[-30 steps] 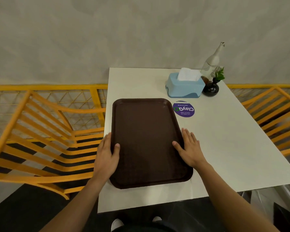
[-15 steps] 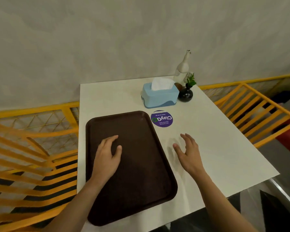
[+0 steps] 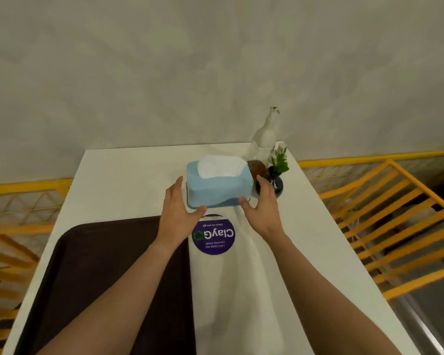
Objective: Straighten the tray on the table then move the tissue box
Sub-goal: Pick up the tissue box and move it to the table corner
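Note:
A light blue tissue box [image 3: 219, 187] with white tissue sticking out of its top stands near the table's far right corner. My left hand [image 3: 178, 210] is at its left end and my right hand [image 3: 263, 206] at its right end, fingers spread, thumbs at its near bottom edge. Whether the palms press the box I cannot tell. The dark brown tray [image 3: 92, 275] lies flat on the near left of the white table [image 3: 128, 175], its long sides parallel to the table edge. My left forearm crosses over the tray's right part.
A small black vase with green sprigs [image 3: 276, 179], a brown round object and a pale bottle [image 3: 265, 135] crowd the box's right side, close to my right fingers. A purple round sticker [image 3: 214, 234] lies before the box. Orange slatted chairs [image 3: 395, 226] flank the table; a grey wall stands behind.
Both hands left the tray and reached forward to the two ends of the tissue box. The view moved closer to the table's far end.

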The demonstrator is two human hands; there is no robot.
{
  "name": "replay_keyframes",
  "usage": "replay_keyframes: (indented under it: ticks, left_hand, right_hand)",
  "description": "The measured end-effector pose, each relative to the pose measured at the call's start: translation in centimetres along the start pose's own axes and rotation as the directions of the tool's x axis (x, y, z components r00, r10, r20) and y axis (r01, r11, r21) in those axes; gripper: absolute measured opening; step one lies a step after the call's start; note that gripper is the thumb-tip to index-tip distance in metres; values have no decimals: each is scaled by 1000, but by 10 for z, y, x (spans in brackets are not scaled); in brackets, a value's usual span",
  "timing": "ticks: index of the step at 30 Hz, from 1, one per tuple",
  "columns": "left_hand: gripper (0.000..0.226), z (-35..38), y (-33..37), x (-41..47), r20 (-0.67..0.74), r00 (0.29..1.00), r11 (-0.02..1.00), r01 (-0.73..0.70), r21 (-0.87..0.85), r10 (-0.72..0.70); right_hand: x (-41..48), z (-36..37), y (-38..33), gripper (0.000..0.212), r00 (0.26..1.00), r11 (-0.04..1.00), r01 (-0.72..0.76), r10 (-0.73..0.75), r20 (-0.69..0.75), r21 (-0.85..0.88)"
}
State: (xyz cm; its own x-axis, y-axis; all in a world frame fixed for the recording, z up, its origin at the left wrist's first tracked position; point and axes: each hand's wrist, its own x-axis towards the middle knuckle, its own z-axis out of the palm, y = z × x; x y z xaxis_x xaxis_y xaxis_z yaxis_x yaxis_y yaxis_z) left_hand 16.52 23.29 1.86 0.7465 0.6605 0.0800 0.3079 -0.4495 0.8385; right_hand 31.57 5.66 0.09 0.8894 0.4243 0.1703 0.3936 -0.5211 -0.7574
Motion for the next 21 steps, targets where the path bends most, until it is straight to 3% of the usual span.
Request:
replay_keyframes:
  ticks: [8,10,13,21]
  left_hand:
    - [134,39,-18,55,45,982,979,188,-81,-185]
    - [125,42,-24,57,85,977,968,205,-144,-194]
    - [91,46,-28,60,72,981,969,188,-162,-179]
    - [94,56,-24,63,-16,982,975,186,-124,-190]
  right_hand:
    - [40,29,25,82,992,951,60,-92,91,303]
    - [37,36,32,93,992,947,18,-56,110,322]
    - [35,43,39,106,992,937,-45,0,129,346]
    - [35,46,45,93,991,953,-73,36,129,293]
